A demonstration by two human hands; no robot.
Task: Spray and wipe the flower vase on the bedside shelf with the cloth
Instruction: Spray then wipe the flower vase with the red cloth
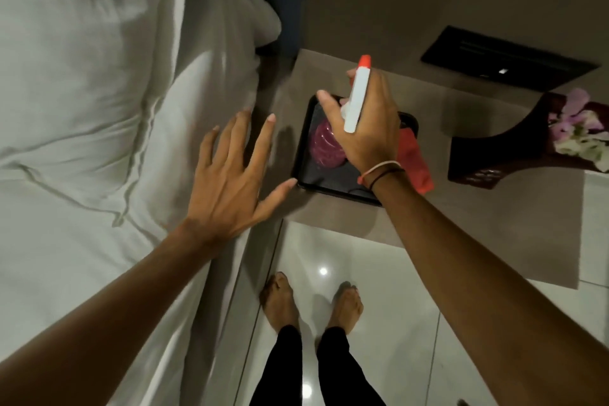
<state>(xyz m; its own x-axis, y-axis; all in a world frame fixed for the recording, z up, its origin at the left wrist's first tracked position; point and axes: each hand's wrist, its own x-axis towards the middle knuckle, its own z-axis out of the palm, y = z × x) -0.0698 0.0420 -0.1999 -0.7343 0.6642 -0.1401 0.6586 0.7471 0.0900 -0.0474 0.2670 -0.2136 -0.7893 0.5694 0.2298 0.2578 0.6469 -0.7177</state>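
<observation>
My right hand [365, 128] grips the top of a spray bottle [357, 99] with a white head and a red nozzle, above a black tray [304, 155] on the bedside shelf [461, 208]. The bottle's dark pink body shows under my hand inside the tray. A red cloth [413, 158] lies over the tray's right edge. The dark brown flower vase [494, 148] with pink and white flowers [580, 128] stands at the shelf's right, apart from both hands. My left hand [230, 175] hovers open, fingers spread, just left of the tray, its thumb tip near the rim.
A bed with white sheets and a pillow [82, 109] fills the left side, close against the shelf. A black panel [504, 59] sits on the wall behind the shelf. My bare feet [309, 303] stand on glossy white floor tiles below the shelf edge.
</observation>
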